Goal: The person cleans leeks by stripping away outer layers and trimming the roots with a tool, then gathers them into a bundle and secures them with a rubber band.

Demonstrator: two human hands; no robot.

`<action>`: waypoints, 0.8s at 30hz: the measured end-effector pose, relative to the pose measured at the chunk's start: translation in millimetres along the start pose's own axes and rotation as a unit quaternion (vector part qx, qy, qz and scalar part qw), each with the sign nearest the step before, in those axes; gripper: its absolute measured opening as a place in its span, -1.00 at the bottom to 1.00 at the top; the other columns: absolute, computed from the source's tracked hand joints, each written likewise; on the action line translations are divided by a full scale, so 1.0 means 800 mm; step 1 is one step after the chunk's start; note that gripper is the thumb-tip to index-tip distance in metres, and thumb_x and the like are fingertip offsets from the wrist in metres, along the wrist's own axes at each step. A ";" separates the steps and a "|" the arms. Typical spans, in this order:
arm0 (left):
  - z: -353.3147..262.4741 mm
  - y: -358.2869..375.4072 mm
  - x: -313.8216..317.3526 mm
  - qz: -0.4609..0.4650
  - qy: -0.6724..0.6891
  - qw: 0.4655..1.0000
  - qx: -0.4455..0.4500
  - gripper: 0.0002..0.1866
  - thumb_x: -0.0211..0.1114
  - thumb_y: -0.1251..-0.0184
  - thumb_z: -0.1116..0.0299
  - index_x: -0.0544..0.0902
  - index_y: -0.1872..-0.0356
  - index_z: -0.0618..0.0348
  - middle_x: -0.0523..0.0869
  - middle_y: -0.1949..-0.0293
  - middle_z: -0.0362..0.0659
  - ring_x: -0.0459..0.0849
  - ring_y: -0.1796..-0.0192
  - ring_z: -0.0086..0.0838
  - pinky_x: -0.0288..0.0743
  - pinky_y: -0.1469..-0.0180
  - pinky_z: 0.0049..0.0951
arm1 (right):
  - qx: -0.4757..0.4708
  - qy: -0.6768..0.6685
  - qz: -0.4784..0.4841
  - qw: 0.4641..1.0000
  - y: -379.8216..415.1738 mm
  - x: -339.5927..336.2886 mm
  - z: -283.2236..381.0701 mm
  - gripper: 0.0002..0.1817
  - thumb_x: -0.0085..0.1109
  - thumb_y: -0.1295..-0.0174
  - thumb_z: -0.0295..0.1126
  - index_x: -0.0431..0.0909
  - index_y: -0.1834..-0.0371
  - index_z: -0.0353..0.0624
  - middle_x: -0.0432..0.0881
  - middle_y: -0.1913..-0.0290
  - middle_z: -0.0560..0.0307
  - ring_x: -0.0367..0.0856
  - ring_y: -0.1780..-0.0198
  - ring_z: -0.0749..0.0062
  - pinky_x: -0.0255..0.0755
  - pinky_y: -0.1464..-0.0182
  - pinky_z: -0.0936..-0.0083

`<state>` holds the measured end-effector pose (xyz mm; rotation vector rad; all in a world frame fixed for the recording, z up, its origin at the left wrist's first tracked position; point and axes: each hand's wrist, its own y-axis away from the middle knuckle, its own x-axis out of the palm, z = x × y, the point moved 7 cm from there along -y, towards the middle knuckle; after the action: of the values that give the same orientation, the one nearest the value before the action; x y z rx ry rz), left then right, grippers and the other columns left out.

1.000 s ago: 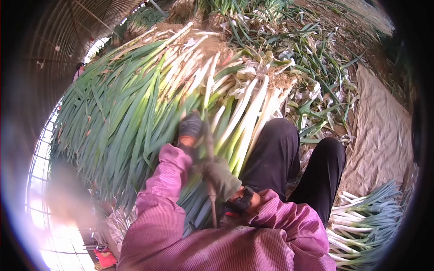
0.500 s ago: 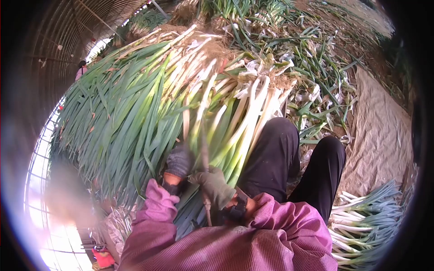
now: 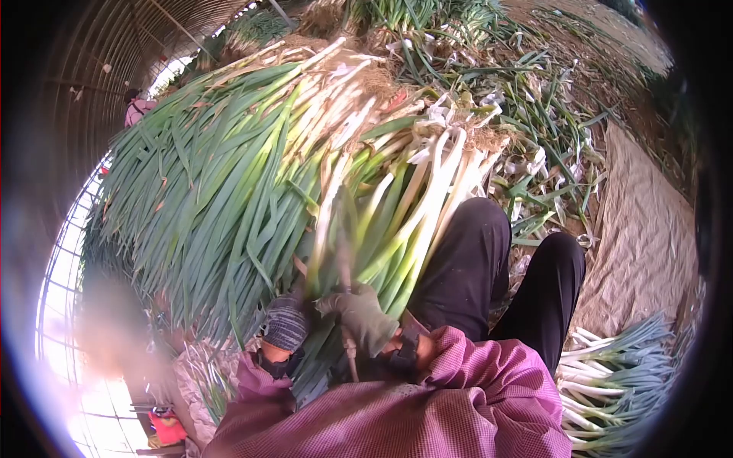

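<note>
Green onion stalks (image 3: pixel 416 233) lie beside and beyond the right hand's (image 3: pixel 366 319) gloved fingers (image 3: pixel 330 304).

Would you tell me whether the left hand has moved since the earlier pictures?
Yes, judged against the big onion pile, the left hand has come back toward the person's body and leftward, away from the white stems.

We look from wearer's head, forward and steeply down, through one wide round view with dark rim; pink jacket (image 3: pixel 382 416) very near, at six o'clock; onion heap (image 3: pixel 206 175) near, at ten; strewn leaves (image 3: pixel 534 114) farther off, at two.
</note>
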<state>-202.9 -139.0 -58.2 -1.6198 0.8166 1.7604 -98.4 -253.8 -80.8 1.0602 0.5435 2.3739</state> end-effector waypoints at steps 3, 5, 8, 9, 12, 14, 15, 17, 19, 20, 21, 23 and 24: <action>0.015 0.004 0.021 -0.001 -0.040 0.999 -0.017 -0.47 0.31 -0.13 0.14 0.47 -0.09 0.17 0.68 0.48 0.06 0.68 0.41 -0.01 0.51 0.37 -0.04 | 0.050 0.004 0.001 0.999 0.013 0.012 0.030 -0.76 0.30 -0.03 -0.49 0.50 0.29 -0.39 0.50 0.63 0.05 0.33 0.85 0.30 0.21 0.81 0.35; 0.025 0.008 0.037 -0.031 -0.017 0.999 0.013 -0.55 0.29 -0.15 0.15 0.52 -0.01 0.14 0.67 0.47 0.07 0.67 0.43 -0.01 0.51 0.37 -0.04 | 0.100 0.004 0.027 0.995 0.002 0.016 0.031 -0.65 0.28 -0.06 -0.49 0.40 0.14 -0.44 0.40 0.74 0.05 0.29 0.91 0.24 0.20 0.88 0.25; 0.012 0.012 0.022 0.010 -0.017 0.999 -0.033 -0.60 0.28 -0.17 0.12 0.56 0.06 0.15 0.66 0.43 0.08 0.67 0.39 -0.01 0.51 0.34 -0.06 | 0.089 -0.033 0.019 0.995 -0.007 0.018 0.040 -0.67 0.27 -0.06 -0.49 0.37 0.22 -0.47 0.35 0.78 0.04 0.29 0.91 0.22 0.20 0.89 0.23; 0.012 0.012 0.020 0.007 0.006 1.000 -0.030 -0.62 0.28 -0.19 0.13 0.57 0.08 0.18 0.67 0.43 0.10 0.67 0.38 0.01 0.52 0.33 -0.06 | 0.080 -0.057 0.024 0.995 -0.010 0.020 0.041 -0.66 0.28 -0.06 -0.49 0.36 0.23 -0.47 0.35 0.78 0.04 0.29 0.91 0.22 0.20 0.90 0.23; 0.022 0.012 0.026 -0.016 0.120 0.993 -0.002 -0.64 0.31 -0.23 0.17 0.60 0.11 0.25 0.67 0.45 0.14 0.68 0.36 0.02 0.54 0.29 -0.10 | 0.090 -0.043 0.028 0.995 0.005 0.020 0.029 -0.65 0.29 -0.04 -0.50 0.37 0.20 -0.45 0.37 0.74 0.04 0.28 0.92 0.23 0.18 0.91 0.25; 0.049 0.010 0.061 -0.038 0.248 0.968 0.019 -0.66 0.33 -0.21 0.21 0.61 0.12 0.26 0.67 0.43 0.12 0.68 0.33 -0.04 0.53 0.25 -0.13 | 0.036 -0.037 0.020 0.998 -0.002 0.024 -0.005 -0.74 0.29 -0.03 -0.52 0.46 0.26 -0.42 0.45 0.68 0.06 0.29 0.90 0.30 0.20 0.88 0.37; 0.053 0.008 0.067 -0.041 0.307 0.951 0.020 -0.67 0.34 -0.19 0.23 0.62 0.13 0.26 0.67 0.40 0.12 0.68 0.30 -0.05 0.53 0.22 -0.14 | 0.009 -0.034 0.015 0.999 0.000 0.029 -0.005 -0.78 0.29 -0.03 -0.53 0.51 0.29 -0.40 0.49 0.65 0.06 0.29 0.90 0.34 0.21 0.87 0.43; 0.059 0.009 0.082 -0.010 0.330 0.944 0.019 -0.73 0.34 -0.16 0.27 0.63 0.19 0.23 0.65 0.31 0.11 0.65 0.23 -0.02 0.50 0.18 -0.10 | 0.059 -0.046 0.022 0.997 0.001 0.029 0.000 -0.78 0.27 -0.03 -0.56 0.49 0.27 -0.40 0.51 0.61 0.03 0.28 0.93 0.32 0.21 0.92 0.38; 0.041 0.008 0.062 0.033 0.208 0.973 0.097 -0.79 0.31 -0.16 0.33 0.65 0.22 0.21 0.65 0.29 0.09 0.64 0.21 -0.01 0.50 0.17 -0.09 | 0.044 -0.072 0.006 0.996 -0.014 0.030 0.009 -0.77 0.27 -0.03 -0.56 0.48 0.26 -0.42 0.50 0.62 0.03 0.27 0.94 0.29 0.20 0.93 0.34; 0.026 0.008 0.053 0.057 0.106 0.981 0.155 -0.81 0.30 -0.17 0.37 0.66 0.23 0.21 0.65 0.30 0.07 0.63 0.22 -0.01 0.50 0.18 -0.10 | 0.077 -0.059 0.013 0.995 -0.014 0.029 0.017 -0.76 0.28 -0.02 -0.55 0.48 0.26 -0.41 0.48 0.64 0.03 0.28 0.94 0.28 0.20 0.93 0.34; 0.028 0.006 0.049 0.029 0.168 0.976 0.133 -0.83 0.29 -0.18 0.38 0.66 0.24 0.20 0.64 0.32 0.05 0.63 0.23 -0.02 0.50 0.19 -0.11 | 0.072 -0.065 0.005 0.995 -0.019 0.028 0.023 -0.76 0.29 -0.02 -0.54 0.46 0.28 -0.39 0.47 0.65 0.04 0.29 0.92 0.30 0.19 0.92 0.35; 0.034 0.004 0.046 -0.026 0.290 0.952 0.089 -0.86 0.27 -0.20 0.39 0.68 0.25 0.19 0.64 0.36 0.01 0.62 0.26 -0.04 0.51 0.22 -0.14 | 0.063 -0.079 -0.013 0.995 -0.024 0.025 0.029 -0.75 0.31 -0.03 -0.51 0.42 0.32 -0.36 0.46 0.66 0.07 0.32 0.89 0.34 0.18 0.89 0.36; 0.031 0.003 0.046 -0.024 0.234 0.962 0.137 -0.86 0.27 -0.20 0.40 0.68 0.25 0.19 0.64 0.36 0.01 0.63 0.26 -0.05 0.51 0.21 -0.16 | 0.056 -0.079 -0.032 0.995 -0.019 0.023 0.034 -0.72 0.31 -0.03 -0.50 0.42 0.27 -0.36 0.45 0.67 0.10 0.30 0.90 0.36 0.17 0.91 0.39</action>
<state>-223.3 -120.3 -93.1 -1.8651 1.1655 1.1751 -84.4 -226.8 -61.6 1.2475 0.6494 2.2025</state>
